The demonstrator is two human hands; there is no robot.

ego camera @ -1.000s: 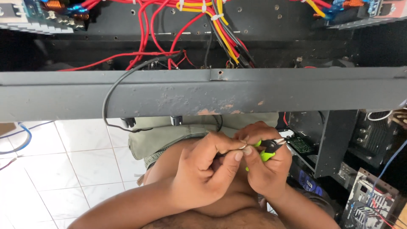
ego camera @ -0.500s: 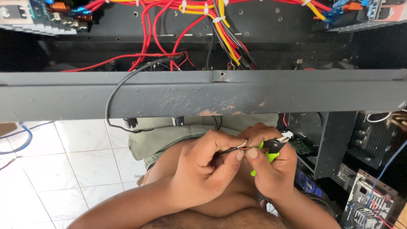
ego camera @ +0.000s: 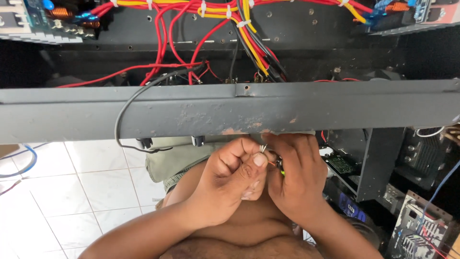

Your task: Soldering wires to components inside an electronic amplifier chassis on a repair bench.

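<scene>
1. Left hand (ego camera: 235, 177) has curled tighter, fingers (ego camera: 258, 159) pinched shut on the thin wire end (ego camera: 263, 149).
2. Right hand (ego camera: 297, 177) has rolled over the green-handled tool (ego camera: 281, 170), gripping it; only a sliver shows now.
3. Both have lifted to just under the grey metal rail (ego camera: 230, 112).
4. Beyond, red and yellow wiring (ego camera: 191, 29).

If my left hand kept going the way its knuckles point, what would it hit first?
Probably the right hand, which the left hand already touches around the thin wire end. Depth is hard to judge.
</scene>
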